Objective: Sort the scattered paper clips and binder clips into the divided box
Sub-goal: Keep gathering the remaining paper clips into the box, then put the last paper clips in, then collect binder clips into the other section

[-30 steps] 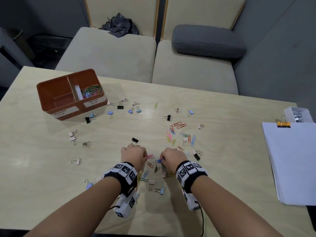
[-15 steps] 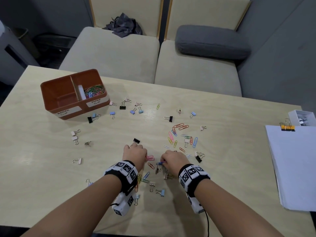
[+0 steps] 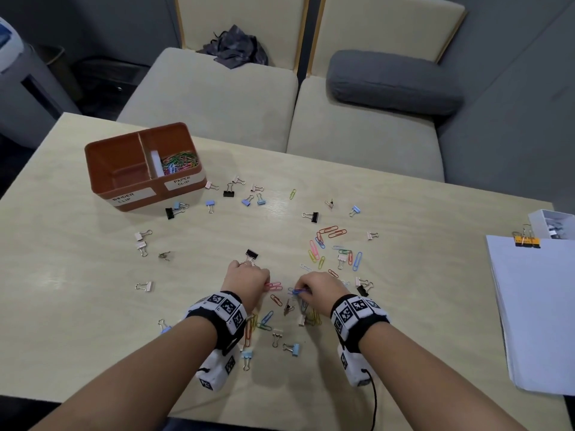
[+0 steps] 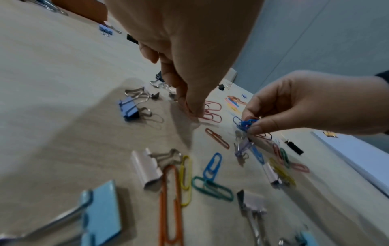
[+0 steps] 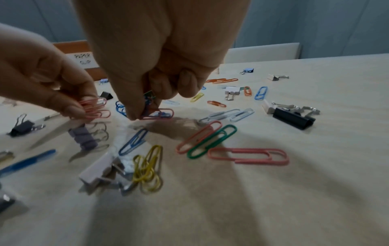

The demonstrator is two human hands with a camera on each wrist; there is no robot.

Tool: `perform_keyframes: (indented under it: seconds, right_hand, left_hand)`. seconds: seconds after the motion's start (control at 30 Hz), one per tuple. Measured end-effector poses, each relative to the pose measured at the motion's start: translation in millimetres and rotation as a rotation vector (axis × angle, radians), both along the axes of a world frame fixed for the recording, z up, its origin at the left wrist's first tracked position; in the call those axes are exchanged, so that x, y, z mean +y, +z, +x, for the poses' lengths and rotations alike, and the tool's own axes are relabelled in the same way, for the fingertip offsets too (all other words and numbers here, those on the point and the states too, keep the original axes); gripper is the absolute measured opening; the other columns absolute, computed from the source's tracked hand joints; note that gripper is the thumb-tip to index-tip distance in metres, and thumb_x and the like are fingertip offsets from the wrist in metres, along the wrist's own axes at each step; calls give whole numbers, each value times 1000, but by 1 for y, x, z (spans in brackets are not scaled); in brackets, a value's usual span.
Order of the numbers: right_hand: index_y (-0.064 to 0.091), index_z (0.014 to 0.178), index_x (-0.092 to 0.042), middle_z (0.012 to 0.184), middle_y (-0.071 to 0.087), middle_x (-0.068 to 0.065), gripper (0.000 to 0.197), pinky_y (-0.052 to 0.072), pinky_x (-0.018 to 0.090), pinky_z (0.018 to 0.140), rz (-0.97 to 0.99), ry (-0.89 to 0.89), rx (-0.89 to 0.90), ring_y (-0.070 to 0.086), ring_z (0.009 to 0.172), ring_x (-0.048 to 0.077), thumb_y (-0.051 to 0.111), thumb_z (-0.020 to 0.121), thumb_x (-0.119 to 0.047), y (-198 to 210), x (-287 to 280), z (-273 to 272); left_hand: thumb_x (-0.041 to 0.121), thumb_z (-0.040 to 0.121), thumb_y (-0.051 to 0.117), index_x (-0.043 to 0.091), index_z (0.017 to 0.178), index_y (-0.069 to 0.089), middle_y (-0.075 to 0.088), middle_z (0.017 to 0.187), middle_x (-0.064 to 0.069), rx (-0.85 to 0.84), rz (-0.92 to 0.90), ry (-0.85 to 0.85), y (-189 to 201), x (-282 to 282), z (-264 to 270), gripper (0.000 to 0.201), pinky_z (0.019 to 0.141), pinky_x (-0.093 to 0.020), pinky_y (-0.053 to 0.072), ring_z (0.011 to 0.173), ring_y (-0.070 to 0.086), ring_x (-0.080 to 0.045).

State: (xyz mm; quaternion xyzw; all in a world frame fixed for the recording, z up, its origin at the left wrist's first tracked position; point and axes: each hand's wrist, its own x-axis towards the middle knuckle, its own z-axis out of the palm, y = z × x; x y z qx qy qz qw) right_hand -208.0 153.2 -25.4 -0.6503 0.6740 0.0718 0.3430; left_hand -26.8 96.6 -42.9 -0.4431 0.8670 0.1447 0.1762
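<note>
Pale wood table (image 3: pixel 77 306) lies strewn with clips, the divided box (image 3: pixel 102 169) well off to our left. Our left hand (image 3: pixel 247 279) pinches pink paper clips (image 5: pixel 94 109); our right hand (image 3: pixel 317 289) pinches a bunch of blue paper clips (image 4: pixel 246 124). We judge them light, thin and slippery, best nipped at the wire loops with fingertips.

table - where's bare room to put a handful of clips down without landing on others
On the table, the free patches are the stretch between the right hand and the paper stack, and the near left corner below the pink binder clip. It is crowded between both hands and just in front of the divided box.
</note>
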Motion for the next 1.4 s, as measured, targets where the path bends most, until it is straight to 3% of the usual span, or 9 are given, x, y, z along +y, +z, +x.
perform_keyframes:
  seconds: [0.33, 0.57, 0.63, 0.73, 0.87, 1.0, 1.1, 1.27, 1.4]
  right_hand:
    - [67, 104, -26, 106, 68, -6, 19, 48, 30, 81, -214, -88, -59, 61, 97, 16, 54, 92, -33, 46, -36, 12]
    - [69, 101, -27, 102, 69, -8, 17, 44, 27, 82, -337, -29, -75, 61, 96, 14, 56, 91, -33, 74, -89, 61]
    - [68, 100, -29, 102, 69, -9, 15, 42, 25, 77, -359, -29, -79, 61, 91, 13, 57, 91, -33, 78, -104, 73]
    - [68, 98, -31, 100, 70, -10, 14, 37, 22, 75, -407, -42, -79, 61, 90, 13, 58, 90, -34, 80, -128, 89]
    - [68, 99, -29, 102, 70, -12, 15, 40, 25, 86, -445, -29, -80, 61, 96, 12, 57, 90, -33, 81, -161, 104]
    - [68, 98, -28, 100, 70, -10, 14, 44, 28, 88, -477, -26, -87, 61, 96, 14, 56, 90, -31, 84, -198, 119]
    - [67, 98, -25, 99, 70, -8, 14, 43, 28, 82, -511, -17, -102, 60, 93, 15, 55, 91, -29, 89, -229, 133]
    - [63, 109, -27, 104, 71, -5, 20, 48, 33, 86, -530, -28, -123, 63, 96, 20, 58, 90, -30, 83, -279, 171]
    - [58, 117, -27, 112, 69, -2, 26, 39, 35, 94, -410, -14, -8, 61, 106, 23, 55, 92, -34, 67, -301, 190]
  left_hand:
    - [46, 91, 53, 29, 94, 62, 67, 92, 11, 333, -45, 351, 57, -42, 49, 19, 88, -35, 32, 97, 54, -16]
    - [43, 88, 58, 31, 81, 58, 69, 90, 8, 388, -241, 571, 108, -105, 122, 14, 82, -35, 33, 94, 59, -18]
    - [44, 88, 58, 30, 85, 60, 69, 91, 7, 345, -273, 604, 118, -131, 135, 14, 83, -36, 33, 94, 59, -20]
    - [40, 89, 56, 27, 88, 59, 68, 92, 4, 293, -256, 625, 125, -174, 142, 14, 87, -37, 34, 95, 61, -22]
    - [34, 88, 61, 26, 87, 59, 67, 96, 3, 314, -167, 629, 118, -222, 135, 8, 89, -36, 37, 99, 60, -23]
    - [31, 86, 66, 24, 106, 66, 67, 112, 0, 302, -32, 604, 99, -250, 129, 21, 96, -37, 44, 108, 59, -23]
    - [28, 88, 63, 27, 118, 63, 61, 127, 5, 316, -14, 563, 89, -261, 136, 30, 101, -41, 43, 116, 56, -21]
    - [19, 91, 51, 31, 115, 63, 61, 124, 4, 408, -109, 543, 94, -261, 155, 29, 99, -43, 42, 117, 50, -23]
    - [20, 91, 50, 28, 115, 61, 61, 118, 2, 474, -123, 512, 101, -255, 165, 28, 94, -43, 44, 111, 51, -24]
